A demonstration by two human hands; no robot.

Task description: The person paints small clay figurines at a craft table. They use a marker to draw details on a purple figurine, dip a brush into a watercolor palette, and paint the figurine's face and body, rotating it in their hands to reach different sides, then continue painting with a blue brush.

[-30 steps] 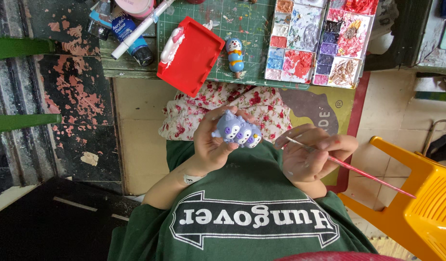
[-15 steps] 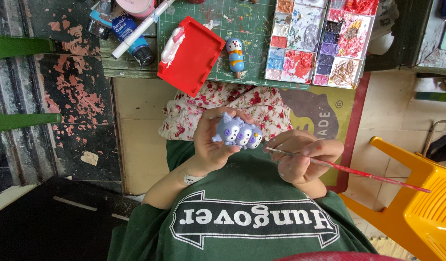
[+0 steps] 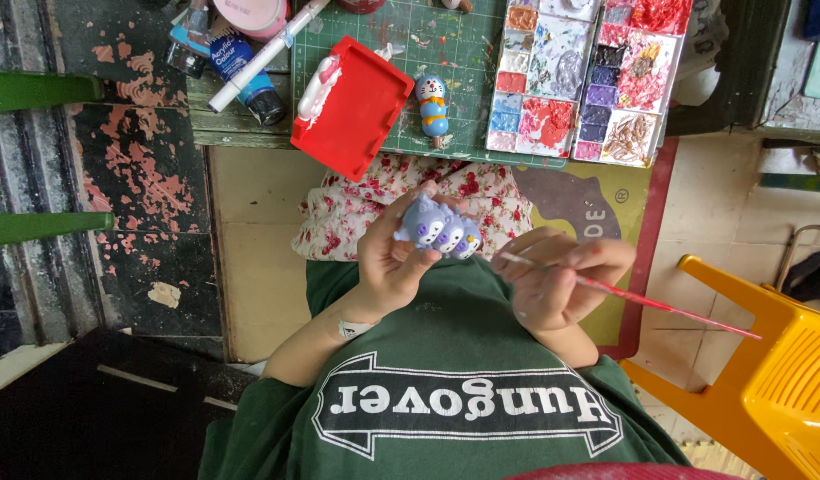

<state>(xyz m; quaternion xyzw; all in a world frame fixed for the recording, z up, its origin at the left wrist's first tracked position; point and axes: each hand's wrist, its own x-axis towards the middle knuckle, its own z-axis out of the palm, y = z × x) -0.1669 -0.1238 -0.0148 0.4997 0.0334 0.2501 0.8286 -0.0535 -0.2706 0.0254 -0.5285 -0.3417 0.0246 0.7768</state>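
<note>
The left hand (image 3: pixel 394 267) grips the purple figurine (image 3: pixel 438 229) above the lap, below the green cutting mat (image 3: pixel 446 89), while the right hand (image 3: pixel 557 280), pinching the red paintbrush (image 3: pixel 641 302), has swung its tip in against the figurine, so painting resumes.

red tray (image 3: pixel 361 111), paint palette (image 3: pixel 588 76), green cutting mat (image 3: pixel 454 44), yellow chair (image 3: pixel 775 373)
</note>
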